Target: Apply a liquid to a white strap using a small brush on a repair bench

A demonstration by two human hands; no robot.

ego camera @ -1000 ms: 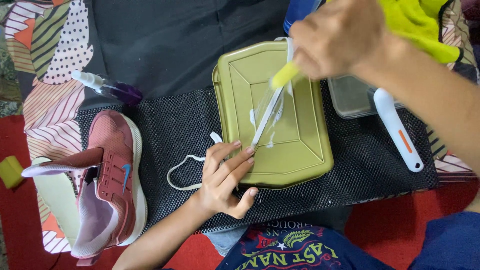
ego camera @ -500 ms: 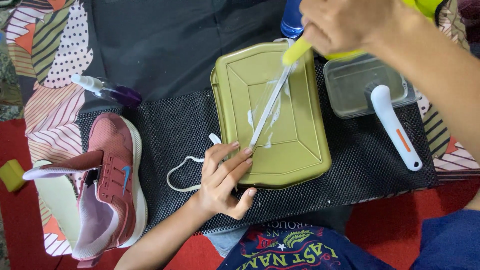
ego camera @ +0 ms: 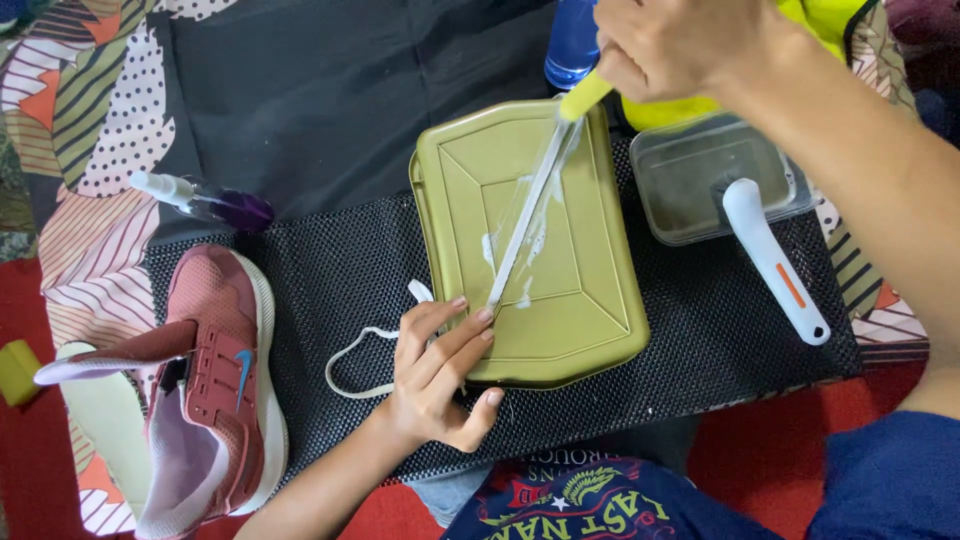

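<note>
An olive-green rectangular lid (ego camera: 590, 300) lies upside down on a black mesh mat (ego camera: 330, 270). A white shoelace (ego camera: 525, 220) stretches diagonally across it, with soapy foam around it. My left hand (ego camera: 435, 375) pins the lace's near end against the lid's front-left edge, fingers flat. The rest of the lace loops off to the left on the mat. My right hand (ego camera: 680, 45) is at the lid's far edge, closed on a yellow-handled brush (ego camera: 585, 97) whose tip meets the lace's far end.
A pink shoe (ego camera: 215, 380) with its tongue pulled out lies at the left, beside a pale insole (ego camera: 110, 430) and a yellow sponge (ego camera: 15, 372). A purple spray bottle (ego camera: 200, 200), a blue bottle (ego camera: 572, 40), and a clear tub (ego camera: 690, 170) holding a white brush (ego camera: 775, 265) surround the lid.
My right hand has drawn the yellow brush along the lace, from the lid's middle up to its far edge. My left hand has kept the lace end pinned.
</note>
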